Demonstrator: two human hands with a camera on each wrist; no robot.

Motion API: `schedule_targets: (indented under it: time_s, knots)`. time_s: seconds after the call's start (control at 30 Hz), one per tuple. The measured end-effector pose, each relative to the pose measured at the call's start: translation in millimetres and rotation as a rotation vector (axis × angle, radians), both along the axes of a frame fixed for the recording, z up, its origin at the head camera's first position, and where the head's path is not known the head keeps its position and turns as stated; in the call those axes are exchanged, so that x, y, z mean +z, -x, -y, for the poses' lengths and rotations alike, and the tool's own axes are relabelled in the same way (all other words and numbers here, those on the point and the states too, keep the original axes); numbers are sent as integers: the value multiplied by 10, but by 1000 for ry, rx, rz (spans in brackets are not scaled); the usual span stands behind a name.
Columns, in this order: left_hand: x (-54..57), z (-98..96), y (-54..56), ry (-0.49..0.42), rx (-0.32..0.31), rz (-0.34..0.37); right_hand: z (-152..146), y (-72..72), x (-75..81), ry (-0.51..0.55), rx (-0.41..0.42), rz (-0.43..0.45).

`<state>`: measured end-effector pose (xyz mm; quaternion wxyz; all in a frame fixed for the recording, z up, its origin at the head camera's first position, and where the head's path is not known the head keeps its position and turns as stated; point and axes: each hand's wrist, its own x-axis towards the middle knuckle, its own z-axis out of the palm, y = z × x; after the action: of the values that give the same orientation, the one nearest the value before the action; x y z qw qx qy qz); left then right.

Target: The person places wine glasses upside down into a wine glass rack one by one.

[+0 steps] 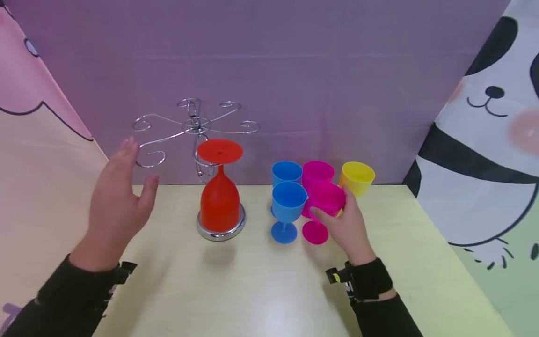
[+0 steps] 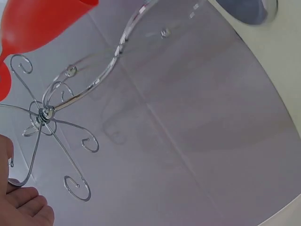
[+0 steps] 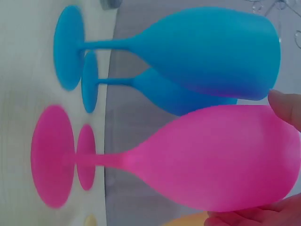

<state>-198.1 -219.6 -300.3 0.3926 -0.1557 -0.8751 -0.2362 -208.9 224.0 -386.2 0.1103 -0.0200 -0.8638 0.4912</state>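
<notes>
My right hand [image 1: 347,229] holds a pink goblet [image 3: 211,160] by the upper bowl, thumb on one side and fingers on the other. It is upright; whether its foot touches the table I cannot tell. Beside it stands the front blue goblet [image 1: 288,201]. On the left, my left hand [image 1: 120,201] is raised with fingers extended and thumb apart, beside a curled arm of the metal rack [image 1: 195,125]. Whether it touches that arm is unclear. A red goblet [image 1: 220,201] hangs upside down from the rack, above its round chrome base [image 1: 219,235].
Behind the front goblets stand another blue goblet [image 1: 286,171], a second pink goblet [image 1: 317,171] and a yellow goblet [image 1: 358,178]. They stand near the back edge of the pale table [image 1: 261,290]. A purple backdrop [image 1: 337,84] rises behind it.
</notes>
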Motion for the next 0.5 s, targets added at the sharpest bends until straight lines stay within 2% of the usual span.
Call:
schedule_targets:
  time_s: [0.13, 0.3, 0.5]
  knots:
    - [-16, -37, 11, -17, -15, -35, -28, -5, 18, 77, -10, 24]
    - [-26, -50, 10, -22, -25, -90, -22, -8, 4, 103, -9, 31]
    - [-14, -56, -7, -51, -12, -59, -22, -31, 13, 94, -14, 34]
